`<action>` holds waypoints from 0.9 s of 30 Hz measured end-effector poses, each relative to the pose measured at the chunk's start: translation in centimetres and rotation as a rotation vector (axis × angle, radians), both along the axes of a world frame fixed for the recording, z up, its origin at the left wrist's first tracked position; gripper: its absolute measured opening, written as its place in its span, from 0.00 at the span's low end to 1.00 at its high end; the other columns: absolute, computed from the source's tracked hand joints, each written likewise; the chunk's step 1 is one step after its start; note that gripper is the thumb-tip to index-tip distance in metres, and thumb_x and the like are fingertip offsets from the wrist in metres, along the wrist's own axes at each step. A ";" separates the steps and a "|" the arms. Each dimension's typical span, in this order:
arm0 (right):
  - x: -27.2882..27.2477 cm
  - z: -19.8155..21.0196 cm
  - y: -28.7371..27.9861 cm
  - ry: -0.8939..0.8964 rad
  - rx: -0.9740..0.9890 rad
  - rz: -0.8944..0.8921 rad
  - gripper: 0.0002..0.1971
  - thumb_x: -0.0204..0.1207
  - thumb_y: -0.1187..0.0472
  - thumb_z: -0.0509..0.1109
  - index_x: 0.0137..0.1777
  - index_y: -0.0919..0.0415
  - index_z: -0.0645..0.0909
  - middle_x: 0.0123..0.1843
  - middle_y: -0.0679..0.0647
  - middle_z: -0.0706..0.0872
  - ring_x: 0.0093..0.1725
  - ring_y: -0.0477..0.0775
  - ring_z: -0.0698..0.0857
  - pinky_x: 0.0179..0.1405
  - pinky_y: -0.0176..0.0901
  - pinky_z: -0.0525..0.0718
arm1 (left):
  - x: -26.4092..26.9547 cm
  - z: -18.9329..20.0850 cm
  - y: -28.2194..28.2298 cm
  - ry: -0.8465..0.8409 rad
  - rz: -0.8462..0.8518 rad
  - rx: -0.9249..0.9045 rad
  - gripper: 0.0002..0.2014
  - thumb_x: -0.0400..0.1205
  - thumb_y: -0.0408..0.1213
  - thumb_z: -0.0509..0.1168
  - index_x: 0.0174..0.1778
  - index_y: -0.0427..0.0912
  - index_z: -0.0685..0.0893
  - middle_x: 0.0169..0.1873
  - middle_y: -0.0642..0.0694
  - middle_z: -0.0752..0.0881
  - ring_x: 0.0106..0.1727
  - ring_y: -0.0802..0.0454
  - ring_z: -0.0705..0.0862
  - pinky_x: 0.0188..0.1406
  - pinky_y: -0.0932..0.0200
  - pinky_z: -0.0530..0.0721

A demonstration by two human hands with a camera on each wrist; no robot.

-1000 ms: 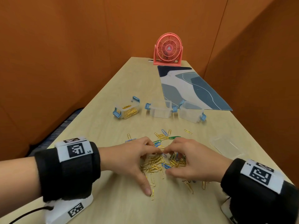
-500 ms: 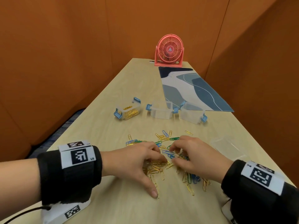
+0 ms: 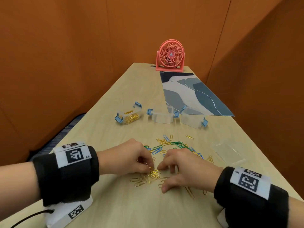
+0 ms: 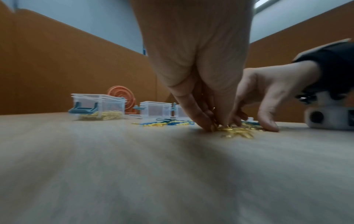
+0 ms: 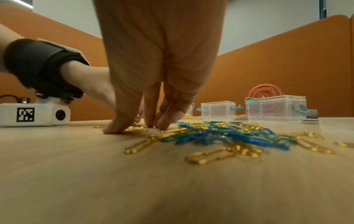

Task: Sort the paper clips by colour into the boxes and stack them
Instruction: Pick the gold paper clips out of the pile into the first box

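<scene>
Step in hand, judged: gathering gold clips from the mixed scatter; sorting part done, stacking not begun.

Lower centre of the head view: left hand (image 3: 126,159) with fingers curled down, tips pinching into the gold clips (image 3: 152,174); right hand (image 3: 184,168) just beside, fingers bent, thumb and fingertips pressed on the table (image 3: 115,203) against the same heap; whether any clip is actually lifted, cannot tell. Heap jumbled, long axes in all directions; no common heading.

Beyond the hands, centre frame: blue and green clips (image 3: 166,145) mixed with stray gold, lying flat, mostly slanting left to right. Clear lid (image 3: 227,153) flat at right, apart from the boxes.

Farther, mid frame: gold box (image 3: 129,116) open, part filled, long axis slanting up-right; middle box (image 3: 162,116) and right box (image 3: 193,119) open, contents not discernible.

Next move, judged: closing both hands under the heap without catching blue or green, then carrying it up-left to the gold box.
</scene>
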State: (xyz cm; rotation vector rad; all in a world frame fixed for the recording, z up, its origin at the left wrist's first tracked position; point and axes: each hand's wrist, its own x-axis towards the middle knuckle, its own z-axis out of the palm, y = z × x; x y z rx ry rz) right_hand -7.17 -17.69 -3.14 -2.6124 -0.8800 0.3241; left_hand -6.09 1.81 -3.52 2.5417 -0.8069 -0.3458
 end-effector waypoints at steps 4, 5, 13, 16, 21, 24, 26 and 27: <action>0.6 -0.3 0.0 0.061 0.066 -0.051 0.12 0.65 0.56 0.80 0.48 0.55 0.90 0.35 0.45 0.82 0.34 0.41 0.79 0.34 0.22 0.74 | 0.7 1.2 1.4 0.411 0.301 -0.332 0.04 0.76 0.35 0.72 0.45 0.43 0.89 0.30 0.54 0.86 0.31 0.63 0.81 0.35 0.70 0.80; 0.6 -0.4 0.0 0.067 0.070 -0.050 0.10 0.66 0.57 0.79 0.47 0.55 0.90 0.34 0.45 0.83 0.33 0.41 0.79 0.34 0.22 0.74 | 0.8 1.5 1.6 0.543 0.373 -0.446 0.04 0.77 0.32 0.70 0.45 0.40 0.88 0.29 0.52 0.86 0.30 0.61 0.81 0.34 0.69 0.81; 0.4 -0.5 0.3 0.020 -0.008 0.033 0.03 0.75 0.59 0.67 0.40 0.52 0.79 0.33 0.43 0.76 0.30 0.38 0.74 0.31 0.24 0.72 | 0.7 2.9 2.2 0.960 0.658 -0.788 0.13 0.84 0.42 0.58 0.36 0.41 0.77 0.27 0.46 0.78 0.26 0.56 0.76 0.21 0.67 0.79; 0.5 -0.5 0.3 -0.018 -0.020 0.064 0.04 0.76 0.58 0.66 0.40 0.52 0.75 0.34 0.43 0.74 0.32 0.38 0.72 0.33 0.25 0.71 | 0.0 2.5 2.2 0.899 0.576 -0.610 0.15 0.81 0.50 0.61 0.33 0.44 0.73 0.26 0.50 0.73 0.25 0.57 0.70 0.21 0.68 0.70; 0.6 -0.4 0.5 -0.055 0.115 0.061 0.03 0.78 0.60 0.65 0.43 0.52 0.75 0.38 0.46 0.78 0.36 0.42 0.75 0.38 0.26 0.72 | -1.5 1.4 2.5 0.443 0.231 -0.093 0.19 0.62 0.50 0.81 0.43 0.51 0.82 0.29 0.56 0.73 0.31 0.58 0.69 0.30 0.65 0.67; 0.9 -0.5 1.0 -0.080 0.133 0.045 0.08 0.79 0.60 0.64 0.55 0.56 0.80 0.43 0.48 0.80 0.39 0.42 0.74 0.42 0.30 0.73 | -1.7 0.4 2.7 0.234 0.133 0.088 0.41 0.55 0.58 0.82 0.66 0.64 0.74 0.55 0.62 0.81 0.56 0.65 0.78 0.57 0.68 0.78; 1.0 -0.6 1.3 -0.078 0.067 0.065 0.13 0.80 0.56 0.65 0.63 0.56 0.80 0.45 0.47 0.77 0.41 0.43 0.72 0.42 0.32 0.70 | -1.7 0.2 2.4 0.176 0.055 0.060 0.49 0.56 0.57 0.82 0.73 0.66 0.67 0.63 0.73 0.75 0.65 0.74 0.72 0.67 0.73 0.71; 0.9 -0.6 1.4 -0.060 0.032 0.080 0.17 0.78 0.52 0.67 0.63 0.57 0.79 0.46 0.49 0.76 0.42 0.44 0.71 0.43 0.34 0.70 | -1.6 0.1 2.2 0.150 0.020 0.046 0.49 0.57 0.56 0.82 0.74 0.66 0.66 0.61 0.79 0.72 0.65 0.80 0.69 0.66 0.80 0.66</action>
